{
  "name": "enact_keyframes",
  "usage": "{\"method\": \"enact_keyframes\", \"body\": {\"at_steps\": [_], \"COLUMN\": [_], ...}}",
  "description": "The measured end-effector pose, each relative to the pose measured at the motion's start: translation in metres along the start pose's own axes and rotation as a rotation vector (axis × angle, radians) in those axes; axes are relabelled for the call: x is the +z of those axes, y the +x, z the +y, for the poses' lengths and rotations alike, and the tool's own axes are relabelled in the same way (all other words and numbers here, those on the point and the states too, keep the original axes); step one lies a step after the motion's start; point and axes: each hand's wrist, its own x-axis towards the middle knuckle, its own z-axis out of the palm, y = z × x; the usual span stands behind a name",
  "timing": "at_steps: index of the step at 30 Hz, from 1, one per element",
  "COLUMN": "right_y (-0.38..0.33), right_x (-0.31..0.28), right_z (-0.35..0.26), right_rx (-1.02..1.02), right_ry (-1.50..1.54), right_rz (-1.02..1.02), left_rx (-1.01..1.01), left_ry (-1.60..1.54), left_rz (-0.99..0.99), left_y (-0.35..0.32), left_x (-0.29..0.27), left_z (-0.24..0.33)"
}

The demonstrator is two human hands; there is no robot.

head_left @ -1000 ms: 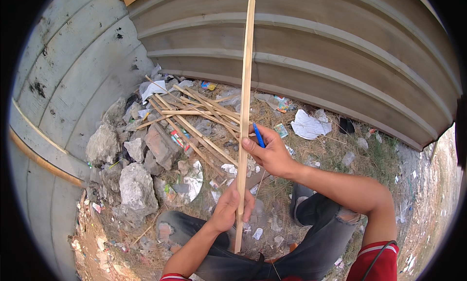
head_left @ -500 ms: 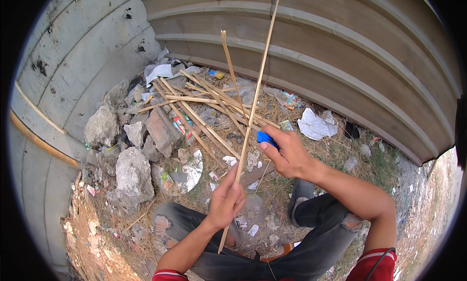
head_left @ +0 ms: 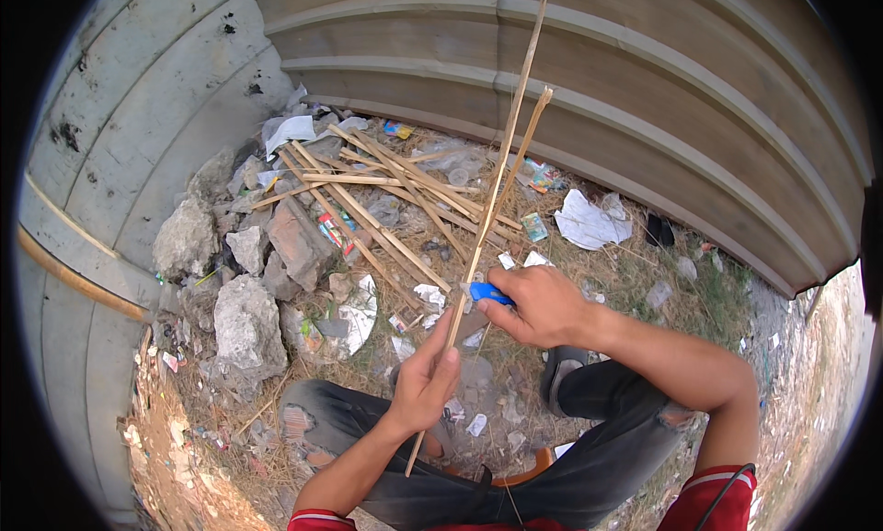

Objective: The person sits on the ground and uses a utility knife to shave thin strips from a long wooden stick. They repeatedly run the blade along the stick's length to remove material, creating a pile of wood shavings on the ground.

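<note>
My left hand [head_left: 424,384] is closed around the lower part of a long, pale bamboo strip [head_left: 501,172], which slants up and away over my lap. A second, shorter strip [head_left: 525,147] branches off it to the right above the hands; whether the two are still joined is hard to see. In my right hand [head_left: 543,303] is a blue utility knife [head_left: 490,294], its front end against the strip just above my left hand. The blade itself is too small to make out.
Several bamboo strips [head_left: 368,220] lie crossed on the littered ground ahead. Broken concrete chunks [head_left: 248,324] are heaped at the left. Corrugated metal sheeting [head_left: 644,99] stands at the back, pale panels [head_left: 156,117] at the left. White paper scrap [head_left: 591,222] lies at the right.
My right hand has moved down and left, bringing the knife to the strip. The shorter strip has swung from the left of the long one to its right. The long strip's top sits lower.
</note>
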Motion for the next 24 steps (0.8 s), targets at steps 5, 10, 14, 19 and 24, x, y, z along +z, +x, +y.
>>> {"method": "enact_keyframes", "body": {"at_steps": [5, 10, 14, 19, 24], "right_y": [0.005, 0.007, 0.007, 0.009, 0.007], "right_x": [-0.006, -0.016, -0.010, 0.000, 0.005], "right_z": [0.013, 0.028, 0.037, 0.041, 0.043], "right_rx": [0.105, 0.146, 0.108, 0.094, 0.069], "right_ry": [-0.111, -0.189, -0.223, -0.254, -0.319], "right_rz": [-0.007, 0.025, 0.048, 0.077, 0.074], "left_rx": [-0.017, -0.092, -0.126, -0.110, -0.124], "left_ry": [0.015, -0.011, -0.015, 0.033, -0.022], "left_rz": [-0.001, -0.018, 0.003, 0.021, -0.009], "left_y": [0.000, 0.001, 0.000, -0.006, -0.009], "left_x": [0.002, 0.007, 0.011, 0.013, 0.009], "left_z": [-0.004, 0.004, 0.007, 0.006, 0.006]}}
